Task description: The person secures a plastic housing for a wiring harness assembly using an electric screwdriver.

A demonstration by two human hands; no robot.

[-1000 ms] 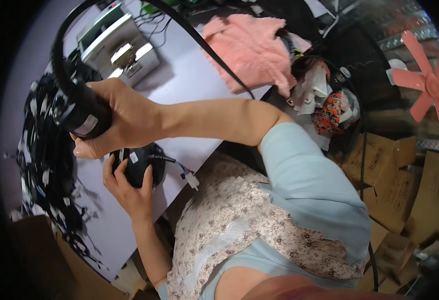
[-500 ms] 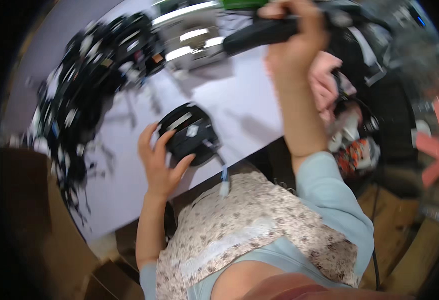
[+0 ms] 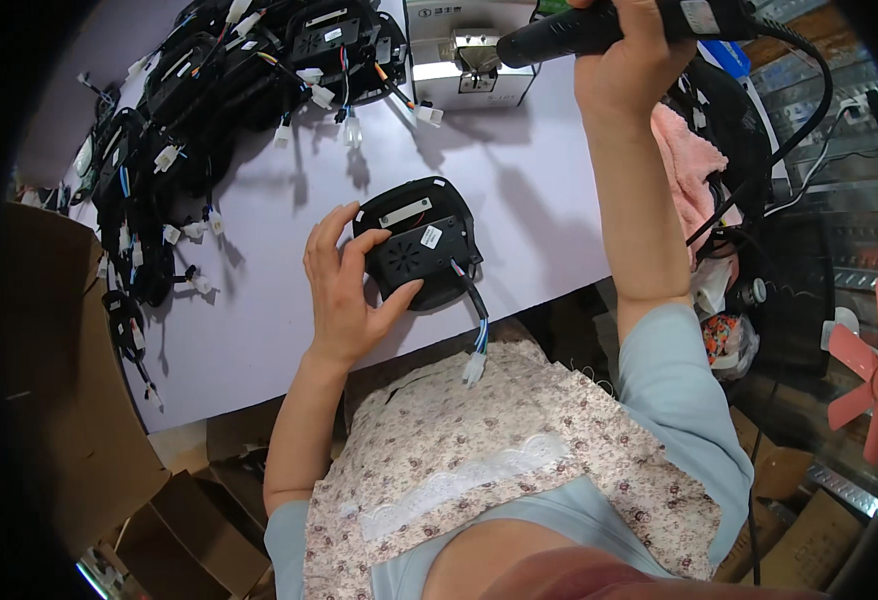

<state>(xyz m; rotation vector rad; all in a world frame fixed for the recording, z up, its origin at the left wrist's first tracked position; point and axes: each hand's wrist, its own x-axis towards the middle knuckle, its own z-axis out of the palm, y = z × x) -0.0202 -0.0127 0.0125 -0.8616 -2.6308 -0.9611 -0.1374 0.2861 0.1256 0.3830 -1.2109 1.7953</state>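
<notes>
My left hand (image 3: 344, 285) rests on the left side of a black rounded plastic unit (image 3: 421, 243) lying on the pale table (image 3: 259, 330), fingers curled around its edge. A short cable with a white connector (image 3: 474, 366) hangs from the unit over the table's near edge. My right hand (image 3: 624, 62) is raised at the top of the view, gripping a black corded power tool (image 3: 599, 25) that points left. The tool's black cord (image 3: 794, 120) loops down to the right.
A pile of several similar black units with wires and white connectors (image 3: 209, 110) covers the table's left and far side. A grey metal box (image 3: 469, 55) stands at the back. A pink cloth (image 3: 684, 165) lies right of the table, cardboard boxes (image 3: 49, 400) at left, a pink fan (image 3: 874, 375) at right.
My right hand has swung the power tool from the left side across to the upper right. My left hand stays on the black unit, and the view has shifted.
</notes>
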